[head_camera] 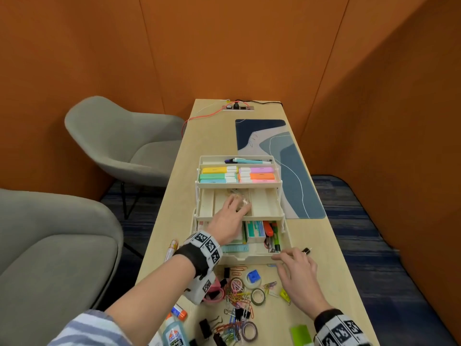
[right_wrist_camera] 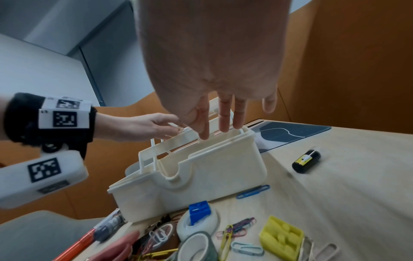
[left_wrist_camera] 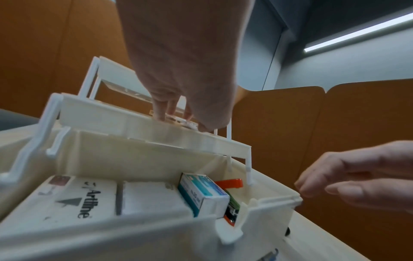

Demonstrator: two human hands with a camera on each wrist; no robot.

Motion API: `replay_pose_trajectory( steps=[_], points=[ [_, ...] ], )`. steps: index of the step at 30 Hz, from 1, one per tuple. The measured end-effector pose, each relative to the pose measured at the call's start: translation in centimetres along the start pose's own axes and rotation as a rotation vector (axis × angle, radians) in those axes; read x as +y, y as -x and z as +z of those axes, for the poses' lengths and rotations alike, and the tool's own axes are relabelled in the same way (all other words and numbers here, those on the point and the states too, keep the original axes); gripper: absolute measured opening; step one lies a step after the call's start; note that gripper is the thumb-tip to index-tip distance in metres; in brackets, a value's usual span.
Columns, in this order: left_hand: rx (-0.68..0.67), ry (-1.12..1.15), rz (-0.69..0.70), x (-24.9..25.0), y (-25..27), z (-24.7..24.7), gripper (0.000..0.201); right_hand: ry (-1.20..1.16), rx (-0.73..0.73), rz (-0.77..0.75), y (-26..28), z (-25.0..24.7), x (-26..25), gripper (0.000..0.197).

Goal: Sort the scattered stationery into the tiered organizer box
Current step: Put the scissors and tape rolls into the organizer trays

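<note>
The cream tiered organizer box [head_camera: 249,258] stands open in three steps. Highlighters [head_camera: 219,176] and pens fill the top tier. My left hand [head_camera: 240,203] reaches into the middle tier, where its fingertips [left_wrist_camera: 161,114] pinch a small clear plastic case [head_camera: 243,201]. The bottom tier holds boxes [left_wrist_camera: 201,192] and an orange stapler. My right hand [head_camera: 284,260] hovers at the box's front right corner, fingers [right_wrist_camera: 223,120] straight and holding nothing. Paper clips [head_camera: 238,295], tape rolls [head_camera: 258,297] and binder clips [head_camera: 205,328] lie scattered in front.
A black cylinder [right_wrist_camera: 306,161] lies right of the box. A glue bottle [head_camera: 174,332], a glue stick and a green pad [head_camera: 300,333] sit near the front edge. Behind the box are a blue desk mat [head_camera: 294,171] and a power socket with cables [head_camera: 238,107]. Grey chairs [head_camera: 124,141] stand to the left.
</note>
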State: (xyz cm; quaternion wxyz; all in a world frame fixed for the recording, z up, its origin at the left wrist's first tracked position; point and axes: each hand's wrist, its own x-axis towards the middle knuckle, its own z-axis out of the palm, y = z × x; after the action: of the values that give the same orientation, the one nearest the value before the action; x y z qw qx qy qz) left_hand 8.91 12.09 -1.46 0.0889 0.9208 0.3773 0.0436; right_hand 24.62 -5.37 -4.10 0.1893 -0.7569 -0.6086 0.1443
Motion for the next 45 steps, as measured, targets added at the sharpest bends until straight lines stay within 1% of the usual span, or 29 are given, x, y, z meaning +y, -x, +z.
replay_pose_trajectory(
  steps=[2, 4, 7, 10, 13, 16, 19, 21, 23, 26, 28, 30, 31, 33, 36, 39, 41, 45],
  points=[
    [0.037, 0.03, -0.006, 0.2, 0.0, 0.4, 0.051, -0.008, 0.001, -0.017, 0.1, 0.1, -0.2, 0.023],
    [0.096, 0.026, 0.023, 0.3, 0.1, 0.2, 0.041, -0.019, 0.01, -0.019, 0.2, 0.1, -0.1, 0.022],
    [0.179, 0.032, 0.065, 0.3, 0.2, 0.2, 0.035, -0.027, 0.004, -0.01, 0.7, 0.1, 0.2, 0.023],
    [0.179, 0.057, 0.076, 0.2, 0.3, 0.2, 0.033, -0.043, 0.0, 0.006, 1.2, 0.1, 0.5, 0.024],
    [0.138, 0.092, 0.097, -0.4, 0.1, 0.0, 0.032, -0.052, -0.003, 0.018, 1.8, 0.2, 0.6, 0.024],
    [0.096, 0.085, 0.102, -1.0, -0.3, 0.0, 0.03, -0.047, -0.003, 0.044, 2.3, 0.2, 0.7, 0.025],
    [0.071, 0.038, 0.083, -0.8, -0.2, -0.1, 0.034, -0.041, -0.019, 0.083, 2.9, 0.4, 1.3, 0.024],
    [0.113, 0.02, 0.083, -0.2, 0.4, -0.3, 0.042, -0.046, -0.042, 0.106, 3.4, 0.6, 2.0, 0.024],
    [0.176, 0.074, 0.065, 0.7, 1.8, -0.5, 0.047, -0.055, -0.059, 0.145, 3.9, 0.7, 2.9, 0.025],
    [0.224, 0.187, 0.009, 2.2, 5.3, 0.1, 0.047, -0.081, -0.047, 0.221, 4.9, 0.6, 4.5, 0.027],
    [0.16, 0.236, -0.001, 2.9, 8.1, 1.5, 0.043, -0.091, -0.049, 0.274, 5.5, 0.5, 5.7, 0.03],
    [0.024, 0.256, 0.024, 3.2, 10.7, 3.3, 0.042, -0.099, -0.054, 0.301, 5.9, 0.5, 6.9, 0.031],
    [-0.039, 0.239, 0.051, 3.2, 11.8, 4.2, 0.039, -0.105, -0.059, 0.307, 6.1, 0.7, 7.3, 0.031],
    [-0.106, 0.183, 0.082, 2.8, 13.2, 5.3, 0.029, -0.105, -0.079, 0.306, 6.4, 1.0, 7.8, 0.029],
    [-0.122, 0.188, 0.041, 2.4, 14.6, 6.3, 0.021, -0.103, -0.095, 0.276, 6.4, 1.9, 7.5, 0.026],
    [-0.125, 0.199, -0.008, 2.5, 15.7, 7.1, 0.019, -0.073, -0.073, 0.204, 5.6, 3.1, 6.2, 0.026],
    [-0.137, 0.202, -0.016, 3.0, 16.2, 7.1, 0.02, -0.004, -0.089, 0.139, 4.5, 3.9, 5.0, 0.032],
    [-0.139, 0.225, -0.042, 3.4, 16.6, 6.8, 0.021, 0.153, -0.219, 0.032, 1.8, 4.6, 2.6, 0.048]
  ],
)
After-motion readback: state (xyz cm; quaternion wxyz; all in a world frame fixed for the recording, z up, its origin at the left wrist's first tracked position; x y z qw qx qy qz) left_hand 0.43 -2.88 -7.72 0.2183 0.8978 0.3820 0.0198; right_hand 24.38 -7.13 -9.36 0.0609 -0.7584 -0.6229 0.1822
